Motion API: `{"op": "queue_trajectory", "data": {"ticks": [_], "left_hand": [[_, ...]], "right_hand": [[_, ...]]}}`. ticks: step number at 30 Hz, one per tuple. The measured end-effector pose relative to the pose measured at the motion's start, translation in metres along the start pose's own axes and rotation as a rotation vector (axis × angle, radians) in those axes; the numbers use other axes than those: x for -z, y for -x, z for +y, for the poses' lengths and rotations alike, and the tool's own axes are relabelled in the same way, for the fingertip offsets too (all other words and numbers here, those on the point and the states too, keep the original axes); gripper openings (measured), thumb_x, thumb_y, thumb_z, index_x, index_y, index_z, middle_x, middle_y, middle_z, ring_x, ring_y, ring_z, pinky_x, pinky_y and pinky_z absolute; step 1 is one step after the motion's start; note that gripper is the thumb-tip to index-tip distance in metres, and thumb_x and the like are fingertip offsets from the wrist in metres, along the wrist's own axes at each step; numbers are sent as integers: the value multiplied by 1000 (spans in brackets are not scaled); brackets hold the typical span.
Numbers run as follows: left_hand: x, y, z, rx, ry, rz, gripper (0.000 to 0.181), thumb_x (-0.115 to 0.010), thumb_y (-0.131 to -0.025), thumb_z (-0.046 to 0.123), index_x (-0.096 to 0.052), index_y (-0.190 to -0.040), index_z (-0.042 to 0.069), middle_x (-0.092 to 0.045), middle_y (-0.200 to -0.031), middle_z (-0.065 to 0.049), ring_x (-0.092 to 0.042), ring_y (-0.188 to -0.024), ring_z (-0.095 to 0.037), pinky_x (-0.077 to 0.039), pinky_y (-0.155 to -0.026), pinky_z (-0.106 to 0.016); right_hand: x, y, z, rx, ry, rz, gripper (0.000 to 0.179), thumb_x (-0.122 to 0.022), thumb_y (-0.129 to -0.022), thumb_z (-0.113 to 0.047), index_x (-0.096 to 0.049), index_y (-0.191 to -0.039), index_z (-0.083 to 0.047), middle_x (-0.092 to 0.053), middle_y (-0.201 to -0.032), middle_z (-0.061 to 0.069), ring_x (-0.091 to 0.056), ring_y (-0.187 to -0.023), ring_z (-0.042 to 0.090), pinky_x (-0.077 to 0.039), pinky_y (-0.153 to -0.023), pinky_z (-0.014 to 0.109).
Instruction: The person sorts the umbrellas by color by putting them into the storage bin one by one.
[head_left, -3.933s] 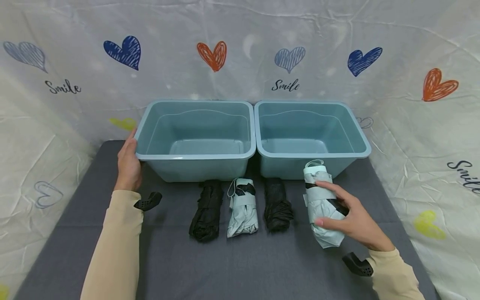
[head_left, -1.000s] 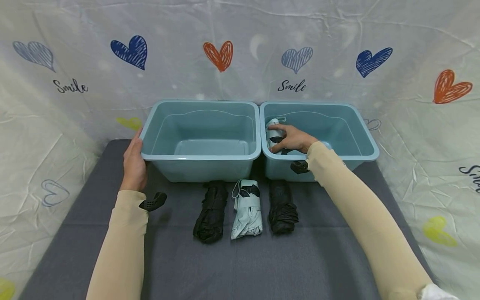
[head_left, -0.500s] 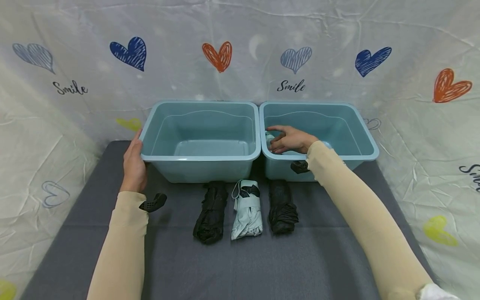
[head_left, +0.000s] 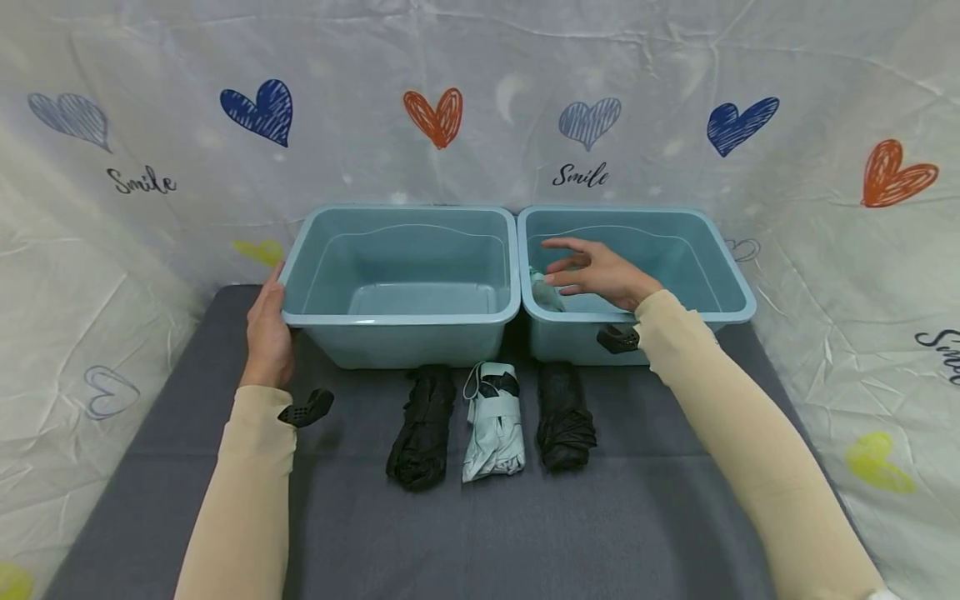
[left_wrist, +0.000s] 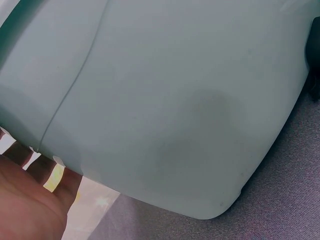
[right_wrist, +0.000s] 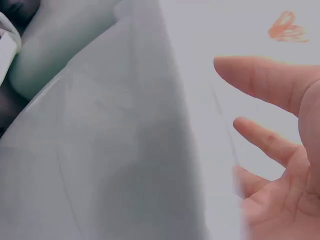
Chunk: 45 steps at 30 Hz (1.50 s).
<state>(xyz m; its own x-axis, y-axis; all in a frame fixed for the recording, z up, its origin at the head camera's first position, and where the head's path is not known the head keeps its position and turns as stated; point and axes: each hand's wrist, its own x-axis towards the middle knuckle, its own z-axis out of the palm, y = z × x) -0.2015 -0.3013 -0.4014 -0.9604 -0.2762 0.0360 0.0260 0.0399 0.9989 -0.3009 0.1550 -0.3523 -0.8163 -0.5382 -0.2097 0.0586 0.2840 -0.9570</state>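
My left hand (head_left: 268, 337) rests against the left side of the left light-blue bin (head_left: 397, 319). In the left wrist view its fingers (left_wrist: 65, 192) touch that bin's wall. My right hand (head_left: 600, 271) is over the left part of the right light-blue bin (head_left: 637, 318), its fingers spread and holding nothing. Below it, a pale folded umbrella (head_left: 546, 296) lies inside along the left wall, partly hidden by the hand. In the right wrist view the fingers (right_wrist: 265, 80) are apart, beyond the bin's rim.
In front of the bins, on the grey cloth (head_left: 465, 542), lie a black folded umbrella (head_left: 422, 429), a pale folded umbrella (head_left: 495, 425) and another black folded umbrella (head_left: 566, 421). A white curtain (head_left: 480, 50) printed with hearts hangs behind.
My right hand carried the pale umbrella from the cloth into the right bin and let go of it. It has since risen and moved slightly right. The left hand stays at its bin.
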Motion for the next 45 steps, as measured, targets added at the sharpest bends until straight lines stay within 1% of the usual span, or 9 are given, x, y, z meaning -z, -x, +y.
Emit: {"op": "queue_trajectory", "data": {"ticks": [9, 13, 17, 22, 26, 30, 34, 39, 45], "left_hand": [[-1, 1, 2, 2, 1, 11, 52, -23, -112, 37, -19, -163, 30, -13, -169, 5, -12, -153, -16, -8, -123, -44], [-1, 2, 3, 5, -4, 10, 52, -23, -112, 37, -19, -163, 30, -13, -169, 5, -12, -153, -16, -7, -123, -43], [-1, 2, 2, 5, 7, 6, 52, -23, -112, 38, -19, -163, 30, -13, -169, 5, -12, -153, -16, -7, -123, -43], [1, 0, -2, 0, 10, 6, 52, -23, -112, 38, -19, -163, 30, -13, -169, 5, -12, -152, -15, -7, -123, -43], [1, -2, -4, -10, 6, 4, 52, -23, -112, 38, -20, -163, 30, -13, -169, 5, -12, -153, -16, -7, -123, -43], [0, -2, -4, -16, 9, 3, 52, -24, -112, 38, -20, -163, 29, -13, -170, 4, -11, -153, -16, -7, -123, -42], [0, -2, -3, -12, 11, 5, 52, -24, -112, 38, -20, -163, 29, -12, -170, 4, -12, -153, -16, -7, -123, -42], [1, -2, -3, -4, 15, 6, 52, -24, -112, 39, -20, -163, 30, -11, -170, 4, -11, -153, -16, -7, -123, -43], [0, -2, -3, -5, 17, 3, 52, -24, -112, 39, -20, -163, 30, -11, -170, 3, -10, -153, -16, -7, -123, -43]], "right_hand": [[-4, 43, -14, 148, 42, 9, 68, -71, -98, -20, -38, -158, -24, -52, -145, 13, -54, -129, 31, -44, -107, 48], [-10, 62, -15, 183, 53, 3, 67, -71, -98, -21, -39, -158, -26, -53, -146, 11, -53, -132, 29, -45, -106, 47], [-16, 80, -13, 225, 44, -7, 67, -70, -99, -18, -39, -158, -26, -52, -147, 12, -52, -133, 32, -46, -105, 46], [-23, 102, -6, 246, 39, -33, 64, -68, -100, -17, -40, -157, -26, -52, -147, 11, -52, -134, 32, -45, -106, 43], [-28, 117, 7, 240, 37, -48, 63, -68, -100, -15, -41, -157, -24, -52, -147, 15, -53, -132, 32, -47, -104, 41], [-34, 127, 28, 234, 65, -52, 63, -68, -99, -12, -42, -156, -15, -50, -145, 22, -54, -129, 33, -49, -101, 40], [-41, 134, 50, 177, 144, -26, 64, -72, -98, -18, -44, -155, -14, -52, -143, 16, -54, -127, 33, -49, -100, 43], [-51, 135, 77, 85, 237, -5, 68, -75, -95, -28, -46, -154, -16, -48, -147, 18, -49, -130, 40, -48, -100, 49], [-62, 127, 105, -17, 247, -22, 70, -77, -93, -34, -47, -154, -19, -42, -153, 19, -51, -129, 40, -50, -94, 51]]}}
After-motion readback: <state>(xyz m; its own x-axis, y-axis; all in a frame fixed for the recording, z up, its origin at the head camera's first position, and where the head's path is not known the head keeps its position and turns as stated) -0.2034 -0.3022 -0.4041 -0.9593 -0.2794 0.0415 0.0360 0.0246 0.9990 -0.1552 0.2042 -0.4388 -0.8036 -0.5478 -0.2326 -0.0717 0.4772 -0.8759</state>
